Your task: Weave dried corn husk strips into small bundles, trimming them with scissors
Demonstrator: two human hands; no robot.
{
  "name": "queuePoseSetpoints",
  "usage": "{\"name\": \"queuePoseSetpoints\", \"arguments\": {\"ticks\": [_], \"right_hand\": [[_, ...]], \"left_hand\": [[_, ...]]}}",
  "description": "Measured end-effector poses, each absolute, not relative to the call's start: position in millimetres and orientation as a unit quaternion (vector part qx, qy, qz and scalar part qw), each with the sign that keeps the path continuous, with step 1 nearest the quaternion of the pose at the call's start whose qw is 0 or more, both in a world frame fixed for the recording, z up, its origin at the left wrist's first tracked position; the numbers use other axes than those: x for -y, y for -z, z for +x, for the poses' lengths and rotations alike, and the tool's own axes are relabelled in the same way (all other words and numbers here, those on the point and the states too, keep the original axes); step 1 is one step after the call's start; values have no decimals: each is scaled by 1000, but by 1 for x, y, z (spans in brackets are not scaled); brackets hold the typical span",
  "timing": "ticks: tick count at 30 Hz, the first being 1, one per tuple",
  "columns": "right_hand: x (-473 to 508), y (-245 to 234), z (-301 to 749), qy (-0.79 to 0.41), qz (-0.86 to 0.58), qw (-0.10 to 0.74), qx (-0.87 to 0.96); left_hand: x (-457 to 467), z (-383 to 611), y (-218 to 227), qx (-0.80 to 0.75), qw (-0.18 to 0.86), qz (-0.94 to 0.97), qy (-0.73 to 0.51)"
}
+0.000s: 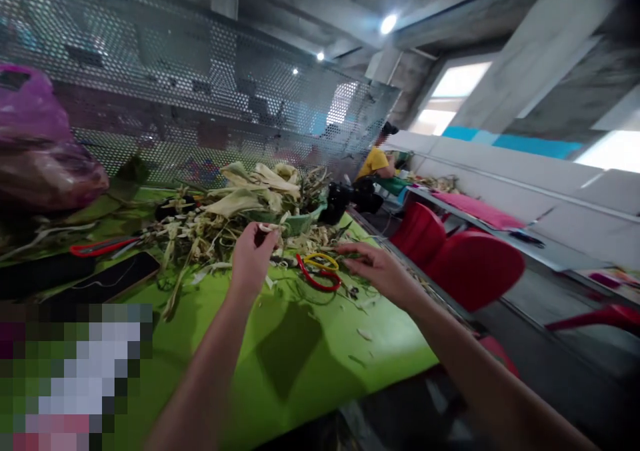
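Note:
My left hand (pixel 253 254) is closed in a pinch on a small pale strip of dried husk (pixel 270 228), above the heap of dried corn husks (pixel 260 188). My right hand (pixel 375 268) reaches over the table's right side with its fingers stretched out and apart, close to small husk scraps. Between the two hands lie scissors with one red and one yellow handle loop (pixel 323 287), their blades hidden among scraps. Behind my left hand, a green basin (pixel 300 223) is partly covered by husks.
The green tabletop (pixel 350 364) bears scattered scraps. At left are red-handled scissors (pixel 100 247), a dark phone (pixel 107 281) and a purple plastic bag (pixel 37 138). A perforated metal screen (pixel 175 91) stands behind. Red chairs (pixel 475 271) and a person in yellow (pixel 373 163) are at right.

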State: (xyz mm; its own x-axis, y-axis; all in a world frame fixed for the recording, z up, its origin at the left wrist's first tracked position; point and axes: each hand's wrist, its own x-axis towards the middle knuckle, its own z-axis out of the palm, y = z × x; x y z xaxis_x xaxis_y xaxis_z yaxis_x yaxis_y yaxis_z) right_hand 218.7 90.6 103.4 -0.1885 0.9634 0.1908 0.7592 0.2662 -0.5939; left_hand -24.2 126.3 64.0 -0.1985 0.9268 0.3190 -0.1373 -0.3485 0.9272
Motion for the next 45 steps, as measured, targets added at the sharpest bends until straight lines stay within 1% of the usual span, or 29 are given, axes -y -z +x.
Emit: {"name": "queuePoseSetpoints", "arguments": {"ticks": [4, 7, 9, 17, 20, 23, 26, 28, 31, 34, 38, 40, 45], "right_hand": [[-102, -80, 224, -125, -569, 182, 792], [-113, -63, 211, -49, -564, 99, 818], [-121, -57, 201, -13, -561, 59, 826], [-137, -52, 192, 14, -555, 30, 831], [-133, -56, 195, 16, -575, 47, 816], [-127, -64, 208, -2, -584, 100, 805], [-123, -72, 231, -47, -549, 171, 817], [-122, -75, 247, -86, -534, 187, 820], [-121, -77, 259, -98, -534, 222, 810], [-117, -80, 254, -105, -543, 235, 799], [-111, -87, 238, -108, -549, 212, 801], [-112, -87, 231, -106, -549, 213, 801], [-123, -78, 218, -66, -526, 298, 794]], "left_hand": [[-126, -25, -65, -372, 417, 481, -676], [-127, -25, -65, -365, 427, 476, -676], [-128, -26, -64, -363, 438, 468, -676], [-128, -27, -67, -345, 485, 434, -677], [-127, -27, -67, -342, 499, 419, -678], [-127, -28, -68, -333, 513, 402, -682], [-125, -28, -71, -322, 536, 381, -681], [-123, -28, -73, -315, 558, 364, -676], [-120, -27, -74, -290, 587, 340, -675], [-120, -26, -72, -270, 607, 326, -673], [-123, -25, -69, -266, 624, 316, -663], [-124, -25, -68, -264, 627, 311, -663], [-123, -26, -69, -257, 638, 309, -657]]}}
